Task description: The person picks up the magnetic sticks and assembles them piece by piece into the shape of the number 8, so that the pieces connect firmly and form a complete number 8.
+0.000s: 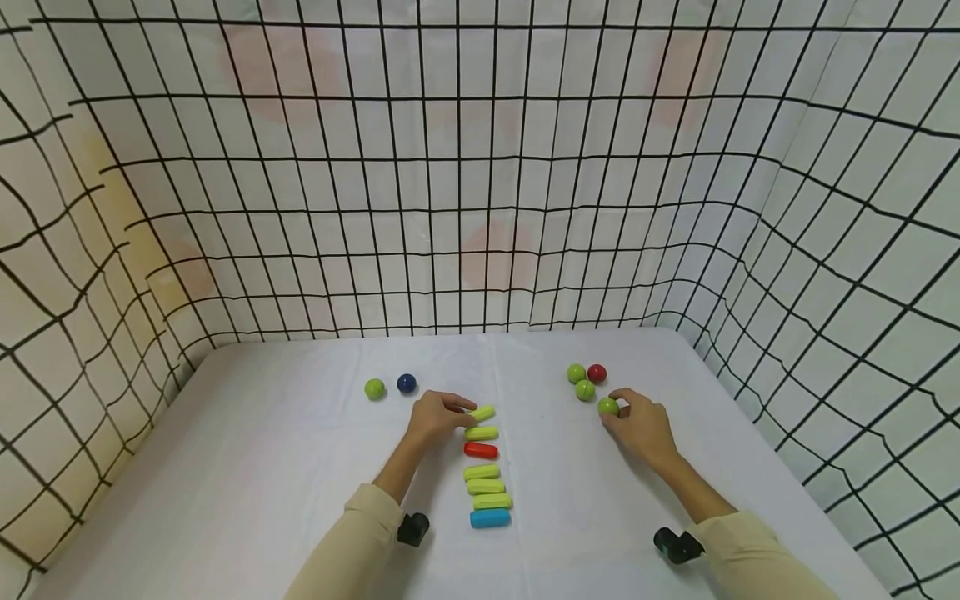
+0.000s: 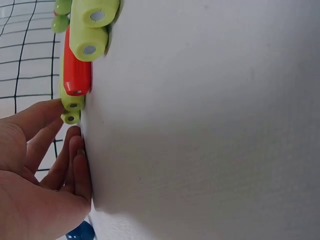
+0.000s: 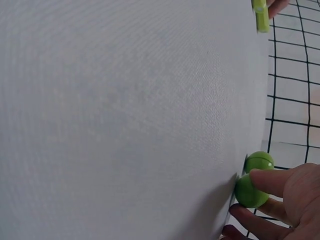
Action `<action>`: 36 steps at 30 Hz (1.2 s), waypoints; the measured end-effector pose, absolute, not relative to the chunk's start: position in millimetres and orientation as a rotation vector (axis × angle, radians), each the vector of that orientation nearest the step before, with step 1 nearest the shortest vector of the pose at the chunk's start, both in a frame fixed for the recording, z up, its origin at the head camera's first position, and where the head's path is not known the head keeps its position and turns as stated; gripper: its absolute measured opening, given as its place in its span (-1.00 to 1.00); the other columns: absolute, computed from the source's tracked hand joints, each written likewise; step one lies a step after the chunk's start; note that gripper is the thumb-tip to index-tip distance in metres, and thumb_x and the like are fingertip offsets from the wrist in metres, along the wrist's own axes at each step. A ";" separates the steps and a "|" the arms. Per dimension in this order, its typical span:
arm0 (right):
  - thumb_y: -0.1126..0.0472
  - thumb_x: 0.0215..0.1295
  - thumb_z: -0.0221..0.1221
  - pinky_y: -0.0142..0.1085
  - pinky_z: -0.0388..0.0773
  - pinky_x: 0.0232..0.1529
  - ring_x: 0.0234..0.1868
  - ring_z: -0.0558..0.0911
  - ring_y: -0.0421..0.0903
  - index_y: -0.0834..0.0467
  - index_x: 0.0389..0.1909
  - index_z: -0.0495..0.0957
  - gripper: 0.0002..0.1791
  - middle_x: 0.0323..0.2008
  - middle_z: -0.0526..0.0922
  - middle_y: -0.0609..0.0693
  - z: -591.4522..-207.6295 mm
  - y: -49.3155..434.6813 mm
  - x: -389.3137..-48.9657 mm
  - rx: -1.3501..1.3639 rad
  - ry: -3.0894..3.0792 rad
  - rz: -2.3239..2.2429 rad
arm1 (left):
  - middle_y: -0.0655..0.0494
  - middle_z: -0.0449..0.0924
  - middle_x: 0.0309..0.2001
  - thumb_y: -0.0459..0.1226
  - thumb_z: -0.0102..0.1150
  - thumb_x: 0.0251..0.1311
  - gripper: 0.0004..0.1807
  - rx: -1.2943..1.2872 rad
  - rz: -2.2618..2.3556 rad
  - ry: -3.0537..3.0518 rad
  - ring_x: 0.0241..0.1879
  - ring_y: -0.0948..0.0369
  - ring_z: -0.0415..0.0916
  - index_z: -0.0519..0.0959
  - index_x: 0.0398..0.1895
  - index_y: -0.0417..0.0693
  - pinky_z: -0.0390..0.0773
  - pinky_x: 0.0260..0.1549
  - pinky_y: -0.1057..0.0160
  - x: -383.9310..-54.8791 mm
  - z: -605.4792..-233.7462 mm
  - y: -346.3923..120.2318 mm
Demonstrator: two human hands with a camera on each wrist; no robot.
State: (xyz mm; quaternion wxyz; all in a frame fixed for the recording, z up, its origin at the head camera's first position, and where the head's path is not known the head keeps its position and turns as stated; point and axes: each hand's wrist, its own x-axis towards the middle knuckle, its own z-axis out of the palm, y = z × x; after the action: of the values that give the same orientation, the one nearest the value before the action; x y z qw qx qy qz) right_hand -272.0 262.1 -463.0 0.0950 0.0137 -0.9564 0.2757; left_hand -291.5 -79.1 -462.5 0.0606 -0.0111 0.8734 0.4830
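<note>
My left hand (image 1: 437,418) pinches the far yellow-green rod (image 1: 483,412) between thumb and fingers, at its left end. This rod tops a column of short, thick rods lying on the white table, among them a red rod (image 1: 481,450) and a blue rod (image 1: 491,518). Grey round discs show in the rod ends in the left wrist view. On the right, my right hand (image 1: 643,429) holds a green ball (image 1: 608,406) between thumb and fingers. In the right wrist view another green ball (image 3: 260,161) sits right beside the held one (image 3: 250,192).
Two more green balls (image 1: 576,372) and a red ball (image 1: 597,372) cluster beyond my right hand. Behind my left hand lie another green ball (image 1: 374,388) and a dark blue ball (image 1: 407,383). Black netting (image 1: 491,208) over white sheeting walls the table's back and sides.
</note>
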 end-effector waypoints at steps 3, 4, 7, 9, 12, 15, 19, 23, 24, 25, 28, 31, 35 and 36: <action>0.23 0.26 0.33 -0.05 0.55 -0.29 -0.34 0.67 0.04 0.34 0.07 0.58 -0.59 -0.33 0.76 0.23 -462.4 262.5 -272.6 0.052 -2.830 0.812 | 0.05 0.72 -0.22 -0.25 0.50 0.08 -0.80 -0.027 1.458 2.655 -0.15 0.12 0.54 0.81 -0.20 0.00 0.50 -0.19 0.22 -291.7 -462.0 -78.9; 0.23 0.26 0.33 -0.03 0.55 -0.27 -0.33 0.68 0.05 0.34 0.07 0.58 -0.59 -0.33 0.76 0.23 -462.6 262.6 -272.8 0.052 -2.828 0.810 | 0.05 0.72 -0.22 -0.26 0.49 0.08 -0.81 -0.024 1.457 2.660 -0.16 0.12 0.54 0.81 -0.20 -0.01 0.50 -0.19 0.22 -291.7 -461.8 -78.7; 0.22 0.26 0.32 0.02 0.57 -0.22 -0.28 0.71 0.11 0.33 0.06 0.59 -0.60 -0.30 0.77 0.26 -463.6 262.1 -273.1 0.048 -2.824 0.824 | 0.05 0.72 -0.23 -0.26 0.49 0.09 -0.80 -0.015 1.459 2.666 -0.16 0.12 0.53 0.81 -0.19 -0.03 0.51 -0.19 0.22 -292.2 -462.1 -78.3; 0.21 0.25 0.32 0.02 0.57 -0.21 -0.26 0.71 0.11 0.32 0.06 0.60 -0.60 -0.29 0.77 0.25 -464.6 260.5 -273.2 0.041 -2.826 0.846 | 0.05 0.72 -0.23 -0.26 0.48 0.09 -0.81 -0.008 1.457 2.673 -0.16 0.12 0.54 0.81 -0.19 -0.03 0.51 -0.18 0.21 -292.5 -462.6 -78.1; 0.20 0.25 0.33 -0.09 0.56 -0.27 -0.30 0.68 0.05 0.30 0.07 0.60 -0.59 -0.32 0.76 0.20 -466.0 255.1 -273.1 0.041 -2.836 0.882 | 0.06 0.74 -0.23 -0.26 0.48 0.09 -0.81 0.004 1.454 2.693 -0.16 0.13 0.55 0.82 -0.20 -0.02 0.53 -0.17 0.20 -292.9 -463.5 -78.2; 0.19 0.24 0.34 -0.21 0.50 -0.34 -0.36 0.63 -0.03 0.28 0.08 0.60 -0.58 -0.37 0.75 0.14 -467.4 247.5 -272.9 0.061 -2.842 0.911 | 0.05 0.75 -0.24 -0.28 0.48 0.06 -0.82 0.015 1.449 2.717 -0.15 0.12 0.58 0.82 -0.23 -0.02 0.55 -0.16 0.17 -292.7 -463.9 -78.1; 0.21 0.22 0.35 -0.22 0.53 -0.33 -0.37 0.65 -0.07 0.26 0.07 0.61 -0.59 -0.37 0.76 0.10 -468.7 235.9 -272.5 0.102 -2.836 0.935 | 0.03 0.76 -0.23 -0.30 0.47 0.07 -0.84 0.016 1.448 2.726 -0.15 0.12 0.59 0.82 -0.24 -0.04 0.57 -0.14 0.15 -293.2 -464.5 -77.5; 0.23 0.21 0.36 -0.17 0.60 -0.28 -0.34 0.68 -0.07 0.26 0.05 0.62 -0.61 -0.35 0.77 0.11 -468.0 223.9 -274.3 0.141 -2.828 0.950 | 0.03 0.75 -0.22 -0.31 0.46 0.09 -0.85 0.008 1.435 2.731 -0.17 0.13 0.58 0.81 -0.24 -0.04 0.58 -0.16 0.16 -294.5 -465.1 -76.9; 0.23 0.21 0.36 -0.15 0.61 -0.27 -0.34 0.69 -0.07 0.26 0.05 0.63 -0.61 -0.34 0.77 0.12 -467.6 220.8 -275.3 0.150 -2.828 0.951 | 0.03 0.75 -0.22 -0.31 0.46 0.09 -0.84 0.004 1.430 2.732 -0.18 0.13 0.58 0.81 -0.23 -0.05 0.58 -0.17 0.17 -294.8 -465.0 -76.7; 0.23 0.20 0.36 -0.15 0.61 -0.27 -0.34 0.69 -0.06 0.26 0.04 0.63 -0.61 -0.34 0.77 0.12 -467.1 217.7 -276.4 0.154 -2.826 0.952 | 0.03 0.75 -0.22 -0.31 0.47 0.09 -0.84 0.001 1.425 2.733 -0.19 0.14 0.57 0.81 -0.23 -0.05 0.58 -0.18 0.19 -295.0 -464.8 -76.6; 0.24 0.19 0.37 -0.12 0.63 -0.26 -0.33 0.71 -0.04 0.26 0.01 0.65 -0.63 -0.35 0.78 0.13 -466.7 208.5 -280.6 0.159 -2.822 0.959 | 0.04 0.74 -0.24 -0.31 0.48 0.07 -0.81 -0.002 1.414 2.729 -0.22 0.15 0.56 0.81 -0.21 -0.06 0.56 -0.22 0.22 -294.8 -463.2 -76.3; 0.24 0.17 0.38 -0.13 0.65 -0.24 -0.30 0.73 -0.02 0.25 0.00 0.65 -0.64 -0.33 0.78 0.13 -467.7 199.0 -285.4 0.150 -2.821 0.964 | 0.04 0.73 -0.26 -0.31 0.49 0.06 -0.81 0.000 1.397 2.730 -0.25 0.15 0.54 0.80 -0.22 -0.08 0.54 -0.25 0.24 -294.2 -461.4 -76.2; 0.26 0.15 0.39 -0.13 0.66 -0.23 -0.28 0.74 -0.02 0.24 -0.04 0.66 -0.66 -0.32 0.79 0.14 -469.0 186.2 -292.5 0.163 -2.802 0.999 | 0.04 0.74 -0.26 -0.32 0.49 0.05 -0.81 -0.003 1.382 2.742 -0.24 0.15 0.56 0.80 -0.22 -0.08 0.56 -0.24 0.23 -293.5 -460.1 -76.5; 0.27 0.14 0.39 -0.14 0.66 -0.24 -0.29 0.73 -0.03 0.25 -0.05 0.66 -0.67 -0.32 0.78 0.13 -469.1 183.1 -294.1 0.173 -2.795 1.012 | 0.03 0.75 -0.26 -0.33 0.49 0.05 -0.81 -0.004 1.386 2.744 -0.24 0.15 0.57 0.80 -0.21 -0.08 0.56 -0.23 0.22 -293.8 -460.3 -76.5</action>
State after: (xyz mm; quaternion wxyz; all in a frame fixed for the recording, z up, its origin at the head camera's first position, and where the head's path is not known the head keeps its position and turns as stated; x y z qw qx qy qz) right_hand -294.1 183.1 -469.1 0.0821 0.0579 -0.9356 0.3386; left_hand -293.8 -76.5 -460.3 0.0336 -0.0013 0.8921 0.4505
